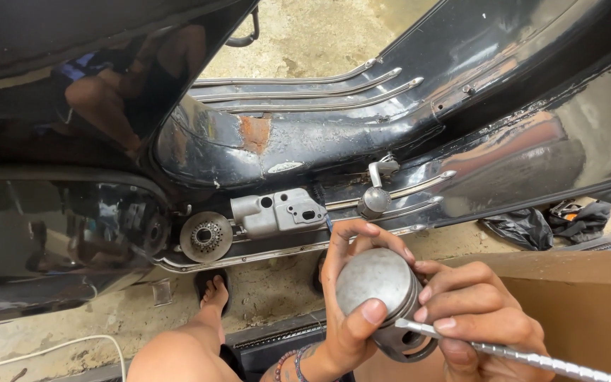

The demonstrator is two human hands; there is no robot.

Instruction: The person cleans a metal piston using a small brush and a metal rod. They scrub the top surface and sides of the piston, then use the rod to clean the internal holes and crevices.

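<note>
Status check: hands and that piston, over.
Left hand wrapped around grey piston, dome up. Right hand pinching a thin metal tool, tip at the piston's side. Nothing between hands and piston.

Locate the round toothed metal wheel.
The toothed wheel lies left of centre on the black scooter's footboard, just left of the grey metal block.

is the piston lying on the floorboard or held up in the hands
Held up. The left hand grips the piston in the air, domed crown toward the camera, while the right hand holds a metal tool against its side.
</note>
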